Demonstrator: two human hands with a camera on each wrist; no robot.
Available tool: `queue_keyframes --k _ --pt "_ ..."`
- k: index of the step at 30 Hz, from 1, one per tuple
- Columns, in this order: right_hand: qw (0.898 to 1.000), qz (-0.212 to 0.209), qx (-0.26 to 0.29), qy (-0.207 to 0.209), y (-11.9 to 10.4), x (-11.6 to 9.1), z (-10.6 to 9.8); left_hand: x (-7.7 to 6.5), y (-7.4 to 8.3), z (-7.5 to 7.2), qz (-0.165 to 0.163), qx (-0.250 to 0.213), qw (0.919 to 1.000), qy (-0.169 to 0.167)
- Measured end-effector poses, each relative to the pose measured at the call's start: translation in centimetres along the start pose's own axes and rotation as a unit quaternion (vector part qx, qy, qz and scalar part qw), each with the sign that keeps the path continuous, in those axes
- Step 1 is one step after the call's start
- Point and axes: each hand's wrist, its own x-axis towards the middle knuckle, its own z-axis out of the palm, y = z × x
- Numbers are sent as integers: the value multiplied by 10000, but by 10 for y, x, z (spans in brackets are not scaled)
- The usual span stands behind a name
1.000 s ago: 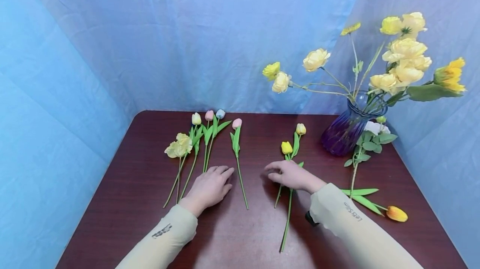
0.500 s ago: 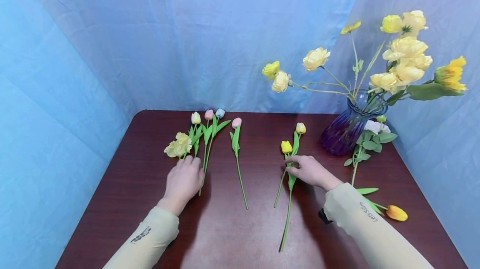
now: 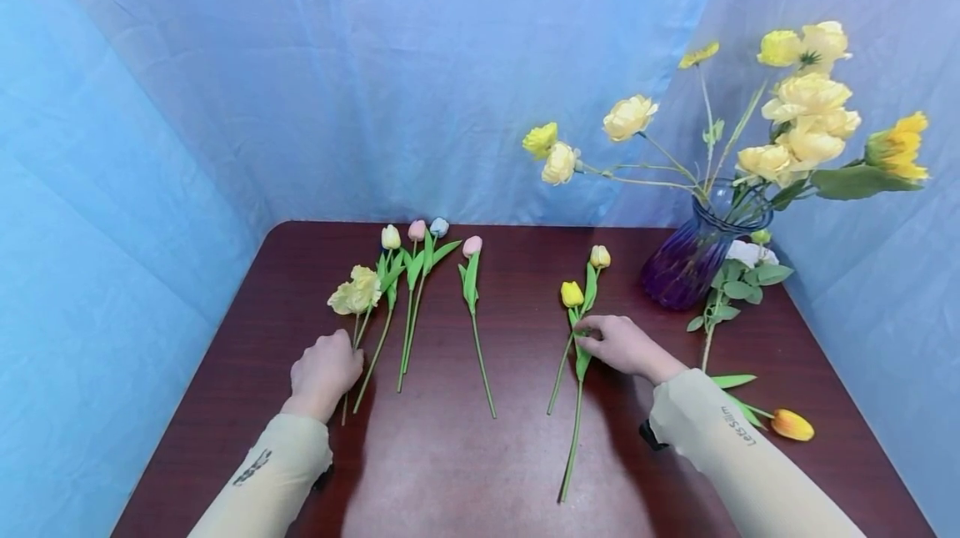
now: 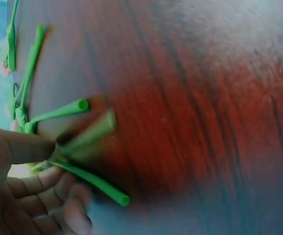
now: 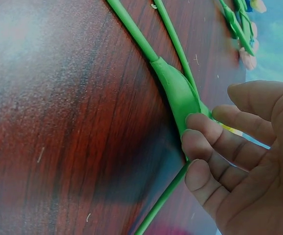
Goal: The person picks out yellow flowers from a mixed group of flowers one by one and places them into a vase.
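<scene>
At the left of the table, my left hand (image 3: pixel 326 373) pinches the stem of a pale yellow ruffled flower (image 3: pixel 356 290) below its head. The left wrist view has the thumb (image 4: pixel 26 147) over the pinch point, with a blurred pale stem (image 4: pixel 92 131) and a bright green stem (image 4: pixel 95 180) fanning out beyond it. My right hand (image 3: pixel 622 346) has loosely bent fingers at the green leaves (image 5: pixel 178 95) of two tulips, a yellow tulip (image 3: pixel 572 294) and a cream-yellow tulip (image 3: pixel 599 256). These tulips lie with crossing stems on the table.
Right of my left hand lie a white tulip (image 3: pixel 390 238), a pink tulip (image 3: pixel 417 230), a blue tulip (image 3: pixel 439 227) and another pink tulip (image 3: pixel 472 247). A purple-blue vase (image 3: pixel 678 267) of yellow flowers stands back right, near a white rose (image 3: pixel 744 253) and an orange tulip (image 3: pixel 792 424).
My left hand has moved left from the table's middle, past the tulip stems, and now grips the pale yellow flower's stem. My right hand has shifted slightly right onto the yellow tulips' leaves.
</scene>
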Motion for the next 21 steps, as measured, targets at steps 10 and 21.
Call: queue_keyframes --k 10,21 --pt "10000 -55 -15 0 4 -1 5 1 10 -6 60 -1339 9910 -25" --pt "9990 -313 -235 213 -6 2 9 -7 61 -2 -130 -4453 8895 -1013"
